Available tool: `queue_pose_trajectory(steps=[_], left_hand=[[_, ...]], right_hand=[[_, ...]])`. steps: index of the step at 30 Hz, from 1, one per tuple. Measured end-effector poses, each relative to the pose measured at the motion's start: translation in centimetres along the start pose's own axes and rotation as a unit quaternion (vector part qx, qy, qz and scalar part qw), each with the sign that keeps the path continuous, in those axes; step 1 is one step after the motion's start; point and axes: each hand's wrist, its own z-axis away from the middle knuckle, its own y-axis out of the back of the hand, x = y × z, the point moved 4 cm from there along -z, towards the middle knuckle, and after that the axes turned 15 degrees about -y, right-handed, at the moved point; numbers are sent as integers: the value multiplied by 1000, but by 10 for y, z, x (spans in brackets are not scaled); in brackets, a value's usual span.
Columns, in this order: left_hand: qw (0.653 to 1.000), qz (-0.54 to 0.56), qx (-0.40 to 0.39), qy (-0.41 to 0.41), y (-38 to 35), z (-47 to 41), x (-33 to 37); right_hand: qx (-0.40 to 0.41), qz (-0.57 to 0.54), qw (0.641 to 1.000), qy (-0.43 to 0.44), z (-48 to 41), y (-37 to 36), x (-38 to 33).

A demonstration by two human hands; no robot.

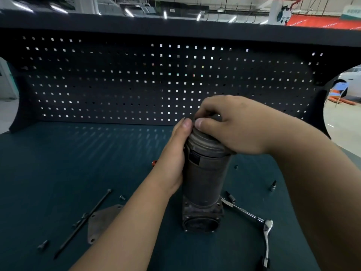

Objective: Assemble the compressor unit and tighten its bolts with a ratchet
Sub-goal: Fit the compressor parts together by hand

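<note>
Your compressor unit [205, 178] stands upright mid-desk [58, 163], left hand [172, 163] gripping its side. Right hand [230, 126] fingers are clamped round its top end. The ratchet [267, 229] lies right of its base.

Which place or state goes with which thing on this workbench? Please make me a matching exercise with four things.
Things:
1. compressor
2. ratchet
3. long bolt
4. cover plate

Places or states:
A. lies flat, partly hidden under the left forearm
B. stands upright, gripped by the left hand and the right hand
C. lies at the right front of the mat
D. lies slanted at the left front of the mat, thin and dark

Pairs: 1-B, 2-C, 3-D, 4-A.
</note>
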Motion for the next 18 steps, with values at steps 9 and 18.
queue_pose_trajectory(steps=[9,18], left_hand=[[999,-17,-31,-20,-1,0,4],[1000,-10,-24,0,-1,-1,2]], right_hand=[[-29,-102,990,88,-4,2,10],[-69,-112,989,70,-5,0,9]])
